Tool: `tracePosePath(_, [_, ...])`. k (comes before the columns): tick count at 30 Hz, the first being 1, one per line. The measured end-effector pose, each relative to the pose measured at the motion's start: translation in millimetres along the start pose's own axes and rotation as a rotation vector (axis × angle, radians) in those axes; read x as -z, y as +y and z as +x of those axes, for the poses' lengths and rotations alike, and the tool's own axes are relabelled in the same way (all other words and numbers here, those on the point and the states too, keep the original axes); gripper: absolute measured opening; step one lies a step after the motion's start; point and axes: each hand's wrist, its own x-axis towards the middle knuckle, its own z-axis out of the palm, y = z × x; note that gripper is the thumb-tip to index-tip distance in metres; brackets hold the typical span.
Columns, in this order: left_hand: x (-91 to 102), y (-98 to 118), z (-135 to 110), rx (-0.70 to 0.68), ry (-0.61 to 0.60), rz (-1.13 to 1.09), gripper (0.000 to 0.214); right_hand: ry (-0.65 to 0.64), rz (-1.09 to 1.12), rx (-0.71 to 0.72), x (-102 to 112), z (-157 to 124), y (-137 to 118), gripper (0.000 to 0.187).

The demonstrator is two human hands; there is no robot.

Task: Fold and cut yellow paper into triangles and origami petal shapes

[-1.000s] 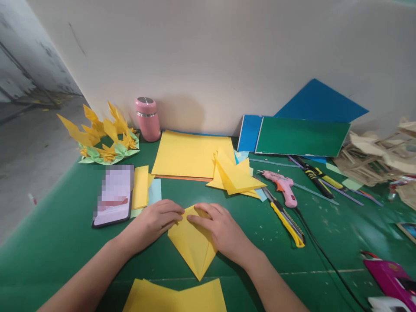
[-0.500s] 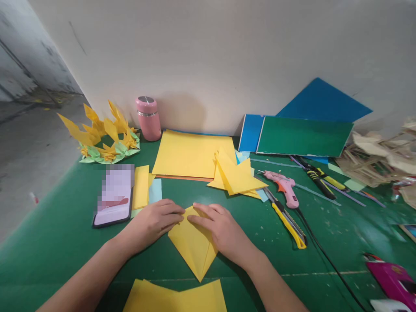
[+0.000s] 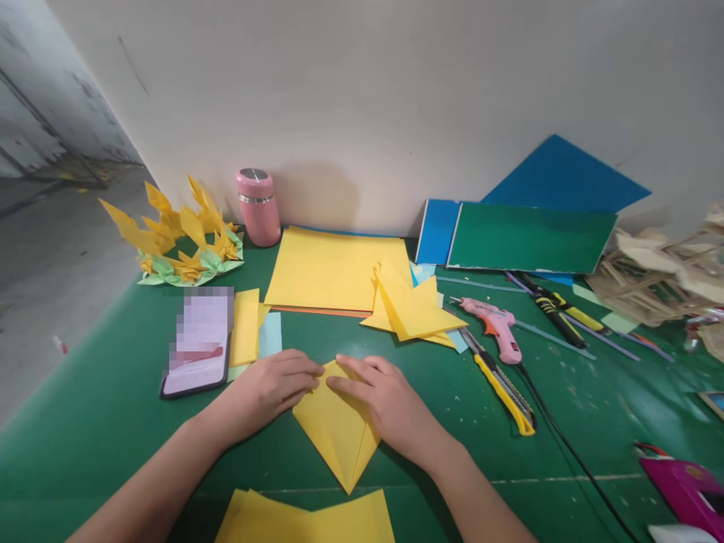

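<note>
A folded yellow paper (image 3: 333, 422) shaped like a kite lies on the green table, its narrow point toward me. My left hand (image 3: 283, 383) grips its upper left edge, fingertips pressed together there. From the other side, my right hand (image 3: 390, 396) holds the upper right part, with thumb and forefinger stretched across the top corner. The fingers hide the paper's upper edges. Nearer to me, another creased yellow sheet (image 3: 305, 520) is cut off by the bottom of the view.
Left stand a phone (image 3: 197, 347), a yellow paper crown (image 3: 186, 241) and a pink flask (image 3: 260, 207). Behind lie yellow sheets (image 3: 333, 268) and folded pieces (image 3: 412, 309). Right are a utility knife (image 3: 506, 396), a corded pink glue gun (image 3: 492, 320) and wire strippers (image 3: 557, 309).
</note>
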Motion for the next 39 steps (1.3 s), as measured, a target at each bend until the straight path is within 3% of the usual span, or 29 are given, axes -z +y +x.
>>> tracePosePath(11, [0.0, 1.7, 2.9, 0.049, -0.075, 0.030, 0.022, 0.001, -0.005, -0.001, 0.4, -0.3, 0.0, 0.046])
tracePosePath(25, [-1.9, -0.8, 0.7, 0.048, -0.022, -0.064, 0.024, -0.005, -0.014, -0.008, 1.6, 0.5, -1.2, 0.046])
tracePosePath(39, [3.8, 7.4, 6.6, 0.145, -0.134, -0.049, 0.029, -0.004, -0.020, -0.014, 1.7, 0.5, -1.9, 0.045])
